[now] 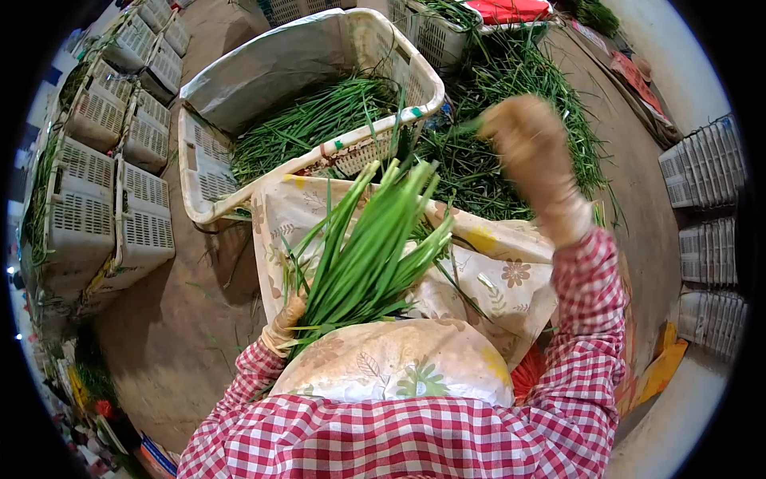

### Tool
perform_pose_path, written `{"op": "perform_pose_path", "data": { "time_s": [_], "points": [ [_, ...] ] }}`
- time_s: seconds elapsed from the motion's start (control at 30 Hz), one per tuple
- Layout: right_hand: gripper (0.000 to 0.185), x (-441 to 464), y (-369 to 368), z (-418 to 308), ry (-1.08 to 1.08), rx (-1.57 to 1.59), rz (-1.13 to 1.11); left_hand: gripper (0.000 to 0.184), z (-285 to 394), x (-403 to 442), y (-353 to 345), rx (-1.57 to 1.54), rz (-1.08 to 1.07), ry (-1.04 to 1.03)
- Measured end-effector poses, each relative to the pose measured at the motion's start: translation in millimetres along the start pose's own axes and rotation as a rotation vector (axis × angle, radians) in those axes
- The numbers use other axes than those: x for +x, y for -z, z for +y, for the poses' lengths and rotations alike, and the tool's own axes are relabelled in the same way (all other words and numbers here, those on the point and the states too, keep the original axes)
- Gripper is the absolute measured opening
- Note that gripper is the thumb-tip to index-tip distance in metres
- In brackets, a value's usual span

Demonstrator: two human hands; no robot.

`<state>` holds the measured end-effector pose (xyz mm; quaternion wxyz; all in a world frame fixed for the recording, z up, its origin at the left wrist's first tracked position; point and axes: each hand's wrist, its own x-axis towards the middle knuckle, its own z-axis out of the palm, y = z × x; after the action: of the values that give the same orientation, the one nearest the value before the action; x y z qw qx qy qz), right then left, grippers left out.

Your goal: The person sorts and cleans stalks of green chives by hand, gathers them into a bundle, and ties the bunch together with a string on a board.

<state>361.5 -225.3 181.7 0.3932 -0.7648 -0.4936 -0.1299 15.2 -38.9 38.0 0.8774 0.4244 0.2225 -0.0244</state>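
My left hand (289, 315), in a tan glove, is closed around the lower part of a large bunch of garlic chives (371, 247). The bunch rests on my lap over a flowered apron (391, 359), its pale cut ends pointing away from me. Raised above a loose heap of chives (479, 164) at the right is my right hand (527, 132), also gloved and blurred by motion. Its fingers look curled shut, and a blurred green streak shows at their left side. What they hold cannot be made out.
A white plastic crate (311, 160) lined with sheeting stands ahead, with chives (319, 120) lying in it. More slotted crates (80, 191) are stacked at the left. Nested white baskets (706, 168) line the right side. A red bag (511, 11) lies at the back.
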Motion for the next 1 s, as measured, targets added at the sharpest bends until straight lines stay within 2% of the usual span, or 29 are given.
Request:
{"op": "perform_pose_path", "data": {
  "time_s": [0.03,0.1,0.13,0.17,0.2,0.23,0.3,0.33,0.4,0.43,0.5,0.53,0.6,0.63,0.7,0.73,0.77,0.83,0.9,0.97,1.0],
  "points": [
    [0.011,10,11,29,0.077,-0.131,0.253,0.085,-3,-1,3,-0.044,0.009,-0.008],
    [0.029,15,52,81,-0.310,-0.822,0.329,0.087,-8,-4,8,-0.101,0.029,-0.031],
    [0.033,15,66,90,-0.394,-0.621,0.382,0.087,-10,-6,10,-0.121,0.038,-0.042],
    [0.033,11,54,99,-0.394,-0.618,0.383,0.088,-12,-7,12,-0.140,0.043,-0.051],
    [0.031,2,33,114,-0.461,-0.508,0.302,0.089,-13,-7,13,-0.154,0.046,-0.061],
    [0.030,-3,17,102,-0.514,-0.219,0.169,0.089,-15,-7,14,-0.171,0.049,-0.069],
    [0.032,-4,-8,33,-0.677,0.473,-0.172,0.091,-17,-5,15,-0.197,0.054,-0.086],
    [0.035,-6,-22,5,-0.729,0.667,-0.307,0.091,-17,-3,15,-0.206,0.056,-0.098],
    [0.031,-19,-56,-12,-0.660,0.760,-0.360,0.093,-18,-1,15,-0.224,0.062,-0.120],
    [0.027,-26,-73,-11,-0.632,0.881,-0.277,0.093,-18,0,14,-0.237,0.063,-0.132],
    [0.018,-25,-77,-21,-0.221,0.301,-0.052,0.095,-19,3,14,-0.256,0.062,-0.157],
    [0.018,-22,-75,-25,-0.223,0.304,-0.054,0.095,-19,5,14,-0.263,0.058,-0.168],
    [0.011,-17,-68,-30,0.237,-0.425,-0.025,0.097,-19,9,14,-0.279,0.048,-0.187],
    [0.011,-16,-64,-29,0.225,-0.425,-0.033,0.097,-19,11,14,-0.284,0.043,-0.194],
    [0.005,-15,-59,-18,0.361,-0.500,-0.046,0.099,-19,12,14,-0.291,0.041,-0.198],
    [0.004,-12,-61,-2,0.404,-0.365,0.047,0.098,-18,14,16,-0.302,0.046,-0.204],
    [0.003,-10,-54,-2,0.404,-0.246,0.128,0.097,-17,12,17,-0.303,0.057,-0.208],
    [0.005,-3,-39,15,0.320,-0.344,0.179,0.095,-16,9,19,-0.302,0.078,-0.217],
    [0.011,-1,-23,30,0.139,-0.319,0.219,0.093,-13,6,19,-0.301,0.090,-0.222],
    [0.020,-2,5,66,0.131,-0.495,0.301,0.092,-13,4,22,-0.290,0.106,-0.228],
    [0.022,-7,23,90,0.029,-0.660,0.279,0.091,-13,4,24,-0.287,0.114,-0.225]
  ]
}}
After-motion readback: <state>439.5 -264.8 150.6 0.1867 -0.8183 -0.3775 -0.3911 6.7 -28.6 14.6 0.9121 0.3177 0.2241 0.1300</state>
